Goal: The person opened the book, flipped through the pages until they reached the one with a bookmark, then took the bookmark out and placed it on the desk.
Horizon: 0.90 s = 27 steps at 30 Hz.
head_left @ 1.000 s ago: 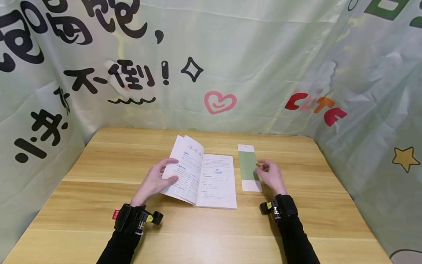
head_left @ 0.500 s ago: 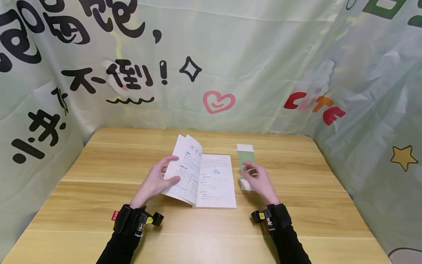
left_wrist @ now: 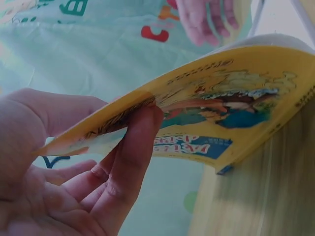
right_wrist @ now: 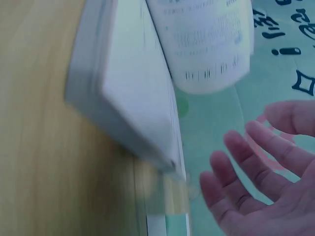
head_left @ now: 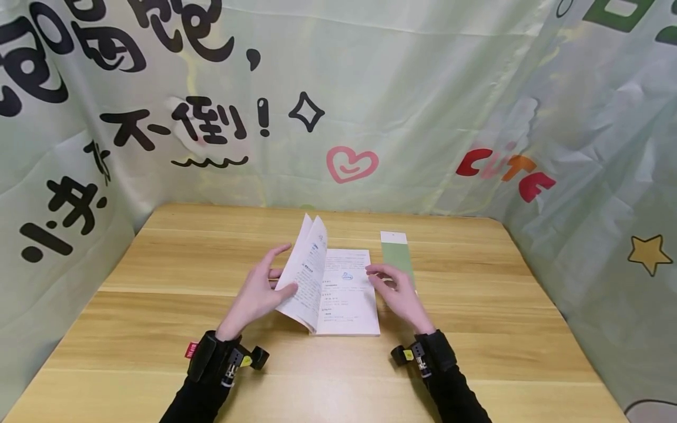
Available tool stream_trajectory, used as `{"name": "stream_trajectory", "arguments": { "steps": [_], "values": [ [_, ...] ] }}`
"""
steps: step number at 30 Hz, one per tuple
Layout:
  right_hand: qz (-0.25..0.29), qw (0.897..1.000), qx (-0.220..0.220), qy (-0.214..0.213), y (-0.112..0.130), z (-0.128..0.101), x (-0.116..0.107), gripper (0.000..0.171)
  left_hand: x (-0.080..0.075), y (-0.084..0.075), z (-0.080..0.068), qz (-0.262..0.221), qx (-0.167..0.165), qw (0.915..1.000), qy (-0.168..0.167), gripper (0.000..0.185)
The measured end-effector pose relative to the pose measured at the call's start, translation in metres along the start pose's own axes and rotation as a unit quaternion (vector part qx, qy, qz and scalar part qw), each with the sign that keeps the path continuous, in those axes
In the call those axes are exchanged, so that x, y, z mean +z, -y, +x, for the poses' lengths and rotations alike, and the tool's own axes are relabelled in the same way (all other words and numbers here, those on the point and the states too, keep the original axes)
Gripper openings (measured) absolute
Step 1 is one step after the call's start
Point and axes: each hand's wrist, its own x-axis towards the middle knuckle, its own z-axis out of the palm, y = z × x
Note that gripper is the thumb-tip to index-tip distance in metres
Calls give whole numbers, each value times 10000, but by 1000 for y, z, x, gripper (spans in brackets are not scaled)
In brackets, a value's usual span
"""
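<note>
An open book (head_left: 346,294) lies at the middle of the wooden table (head_left: 158,329). My left hand (head_left: 271,283) pinches its raised left pages and yellow cover (left_wrist: 221,118), thumb on the printed side and fingers (left_wrist: 133,147) under the cover, so they stand nearly upright. My right hand (head_left: 387,283) hovers with relaxed, straight fingers over the right edge of the flat right page and holds nothing. A green and white bookmark (head_left: 395,251) lies flat just right of the book, its near end hidden by that hand. The right wrist view shows the book's edge (right_wrist: 133,108), the bookmark (right_wrist: 165,223) and my fingers (right_wrist: 246,162).
Pale green printed cloth (head_left: 423,106) hangs close behind and on both sides of the table. Bare wood stretches left of the book, right of the bookmark and along the near edge.
My right hand has come off the bookmark and moved left to the book's right page. My left hand has tipped the held pages more upright.
</note>
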Motion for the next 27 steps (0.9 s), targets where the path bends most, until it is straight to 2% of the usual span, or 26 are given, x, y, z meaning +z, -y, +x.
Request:
{"name": "stream_trajectory", "arguments": {
  "steps": [4,7,10,13,18,22,25,27],
  "values": [
    [299,9991,-311,54,7,-2,9,34,9,-8,-4,209,207,9996,52,71],
    [529,9952,-795,223,14,-3,15,40,18,-14,-6,319,236,9992,70,66],
    [667,9917,-1036,363,20,-5,20,44,27,-18,-8,394,235,9989,92,61],
    [813,9910,-981,402,24,-6,21,48,36,-19,-9,433,332,9984,123,55],
    [1045,9914,-751,251,26,-7,16,51,50,-15,-9,820,825,9928,286,52],
    [1048,9932,-434,-247,23,-5,9,46,60,-10,-10,1732,970,9781,628,59],
    [988,9933,-130,-590,21,-3,4,44,64,-5,-11,2571,851,9560,1126,65],
    [851,9942,48,-653,19,-3,1,44,65,0,-12,2943,649,9412,1524,66]
  ]
}}
